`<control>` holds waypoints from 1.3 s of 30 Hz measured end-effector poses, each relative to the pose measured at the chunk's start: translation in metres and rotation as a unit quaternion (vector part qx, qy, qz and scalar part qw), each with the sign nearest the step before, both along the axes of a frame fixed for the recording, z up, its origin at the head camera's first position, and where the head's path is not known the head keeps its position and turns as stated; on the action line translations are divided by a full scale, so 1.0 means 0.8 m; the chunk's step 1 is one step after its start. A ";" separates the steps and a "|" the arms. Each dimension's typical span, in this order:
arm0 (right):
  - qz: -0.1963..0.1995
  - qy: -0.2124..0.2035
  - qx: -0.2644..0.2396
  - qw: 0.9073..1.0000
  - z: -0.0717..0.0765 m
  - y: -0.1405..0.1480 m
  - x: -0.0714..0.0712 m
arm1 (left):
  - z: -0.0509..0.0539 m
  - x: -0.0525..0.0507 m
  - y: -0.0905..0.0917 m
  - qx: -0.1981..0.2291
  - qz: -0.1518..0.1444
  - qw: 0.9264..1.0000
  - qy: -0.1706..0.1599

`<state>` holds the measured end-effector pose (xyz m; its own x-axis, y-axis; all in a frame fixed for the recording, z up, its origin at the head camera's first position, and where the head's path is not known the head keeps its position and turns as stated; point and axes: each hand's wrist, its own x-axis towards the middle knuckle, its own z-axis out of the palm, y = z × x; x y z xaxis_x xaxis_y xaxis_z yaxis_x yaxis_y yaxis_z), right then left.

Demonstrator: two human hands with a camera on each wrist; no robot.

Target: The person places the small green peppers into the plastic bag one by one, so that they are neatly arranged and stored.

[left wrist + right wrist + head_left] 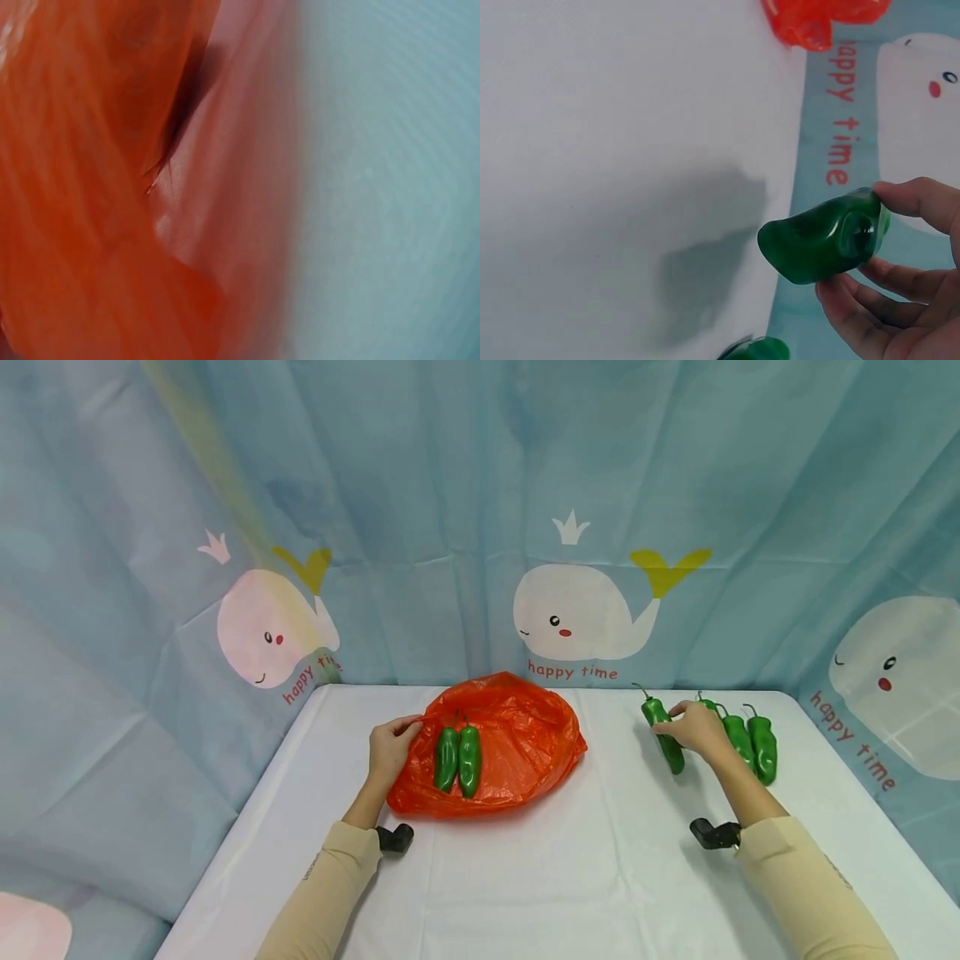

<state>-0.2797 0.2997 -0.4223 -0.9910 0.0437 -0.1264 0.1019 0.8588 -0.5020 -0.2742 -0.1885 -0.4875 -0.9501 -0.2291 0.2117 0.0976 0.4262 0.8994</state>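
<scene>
**White table (540, 893) before a blue curtain (420, 485), set with a red bag (536, 752)**

Pale whales (573, 614) and the words "happy time" (572, 672) are printed on the curtain, by which the far edge of the table is backed. The bag, of thin crinkled plastic, is spread with its mouth upward left of the middle of the table, near the far edge. Inside, toward its left side, two green peppers (469, 762) are laid side by side, their stems pointed away from the person.

By the left hand (387, 750), the left rim of the bag is pinched between thumb and fingers. The left wrist view is filled largely by blurred red plastic, and little of the grip can be made out there.

By the right hand (699, 728), a single pepper (672, 752) is gripped between thumb and fingertips, the fingers being bent around its sides. It is held tilted, above the table and well apart from the bag; a shadow (705, 277) is cast on the cloth below. Beyond this hand, three more peppers (763, 748) are grouped at the right, one of them partly hidden. Beige sleeves (810, 881) are worn on both arms, with a black device (395, 838) at each wrist.
</scene>
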 end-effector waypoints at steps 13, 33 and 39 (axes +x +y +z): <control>0.010 0.005 -0.008 1.000 0.015 -0.009 0.000 | 0.002 0.000 0.002 -0.002 0.006 1.000 0.001; 0.026 0.016 -0.045 0.999 0.028 -0.025 0.003 | 0.001 0.001 0.001 0.004 -0.001 1.000 -0.002; 0.030 0.006 -0.049 0.998 0.032 -0.036 0.002 | 0.001 0.001 0.000 0.006 -0.001 1.000 -0.008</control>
